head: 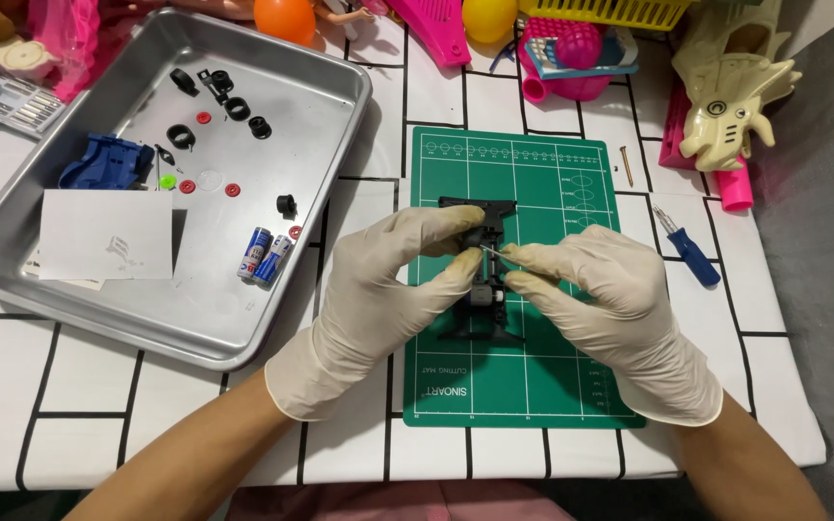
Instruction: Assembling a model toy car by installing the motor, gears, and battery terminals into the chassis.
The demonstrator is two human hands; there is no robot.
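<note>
Black toy chassis [480, 270], gripped by both gloved hands [398, 280] [600, 289], sits mid green mat [533, 386], edges clear.

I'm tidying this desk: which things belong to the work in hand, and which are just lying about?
In use:
left hand
right hand
black toy chassis
green cutting mat
metal tray of small parts
blue screwdriver

Lying about:
orange ball
yellow ball
cream toy creature
pink toys
</note>
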